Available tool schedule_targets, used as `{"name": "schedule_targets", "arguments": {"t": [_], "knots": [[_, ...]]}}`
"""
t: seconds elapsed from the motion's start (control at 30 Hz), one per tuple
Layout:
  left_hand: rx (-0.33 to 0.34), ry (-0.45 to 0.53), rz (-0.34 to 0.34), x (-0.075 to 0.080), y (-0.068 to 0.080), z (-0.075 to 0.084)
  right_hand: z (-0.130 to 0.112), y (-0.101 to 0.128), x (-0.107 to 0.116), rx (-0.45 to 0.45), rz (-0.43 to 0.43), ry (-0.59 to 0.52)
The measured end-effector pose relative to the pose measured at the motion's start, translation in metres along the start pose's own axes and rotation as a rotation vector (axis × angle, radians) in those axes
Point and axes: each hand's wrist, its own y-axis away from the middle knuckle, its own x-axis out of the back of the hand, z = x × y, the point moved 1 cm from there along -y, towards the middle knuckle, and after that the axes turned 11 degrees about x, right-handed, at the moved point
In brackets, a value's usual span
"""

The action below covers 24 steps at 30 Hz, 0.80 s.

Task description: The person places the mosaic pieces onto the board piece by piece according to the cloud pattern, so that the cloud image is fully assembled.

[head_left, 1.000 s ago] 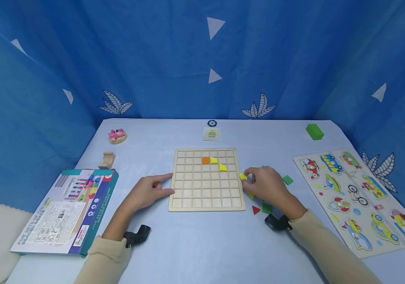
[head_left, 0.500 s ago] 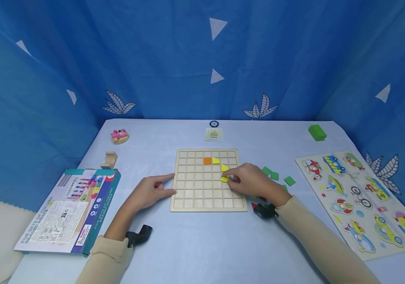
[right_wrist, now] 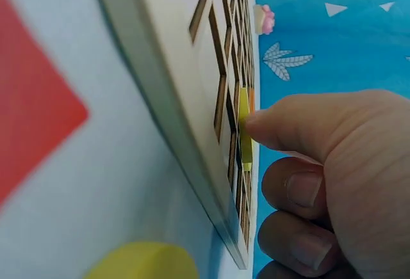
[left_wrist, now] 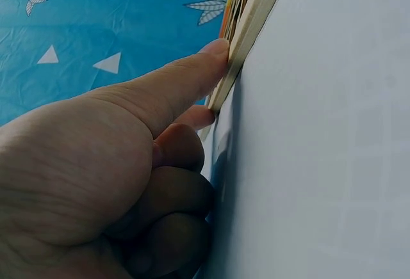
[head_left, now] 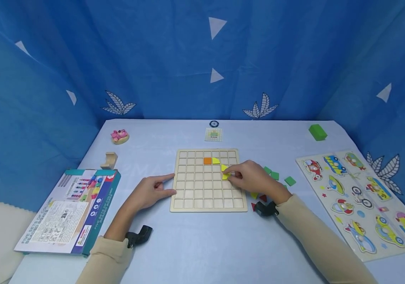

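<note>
A wooden grid board [head_left: 188, 194] lies in the middle of the table. On it are an orange square tile [head_left: 207, 161] and a yellow quarter-circle tile [head_left: 215, 161] side by side, plus another yellow tile lower right, partly covered by fingers. My right hand [head_left: 250, 177] pinches a yellow tile [head_left: 225, 176] just below that one; in the right wrist view, this yellow tile [right_wrist: 245, 128] stands proud of the cells under the thumb. With thumb and index finger spread apart, my left hand [head_left: 150, 192] touches the board's left edge. Its other fingers [left_wrist: 170, 192] are curled.
Right of the board lie several green square tiles [head_left: 289, 181], red triangles [head_left: 263, 198] and yellow pieces [head_left: 254, 195], partly behind the right wrist. A pattern card [head_left: 214, 135] lies behind the board. A box [head_left: 64, 213] is at left, a picture puzzle [head_left: 359, 201] at right.
My right hand has brought a yellow tile leftward from the loose pieces onto the board, then shifted slightly farther back. My left hand has stayed at the board's edge.
</note>
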Motion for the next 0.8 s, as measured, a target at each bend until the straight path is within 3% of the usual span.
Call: {"name": "schedule_targets", "arguments": {"t": [0.33, 0.6, 0.8], "knots": [[0.013, -0.001, 0.003, 0.001, 0.002, -0.003, 0.009, -0.005, -0.007, 0.033, 0.021, -0.132], [-0.009, -0.004, 0.001, 0.001, 0.000, -0.002, 0.011, 0.006, 0.008, -0.064, 0.106, -0.079], [-0.041, -0.015, -0.001, 0.001, -0.001, -0.002, 0.028, 0.034, 0.031, -0.088, 0.184, -0.043]]}}
